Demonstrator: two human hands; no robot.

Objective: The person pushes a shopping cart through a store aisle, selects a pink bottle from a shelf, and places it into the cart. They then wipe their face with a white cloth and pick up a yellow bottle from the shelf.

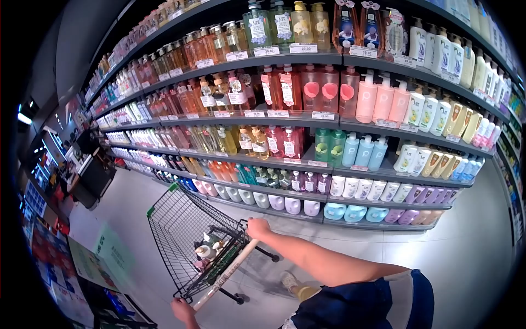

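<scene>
A black wire shopping cart (164, 230) with green corner pieces stands in front of me, angled to the left. My right hand (258, 228) is closed around the right end of its pale handle bar (227, 272). At the left end, my left hand (182, 310) is closed at the handle by the frame corner; its fingers show only in part. Inside the cart, near the handle, lie a few small items, among them a cream-coloured one (205, 251) and a pinkish one (201, 264). I cannot make out what they are.
Long dark shelves (323, 117) with several tiers of pump bottles run along the cart's far side. Pink pump bottles (366, 100) and blue jugs (334, 211) stand there. A display stand (90, 268) is at the left. Grey tiled floor (118, 205) lies between.
</scene>
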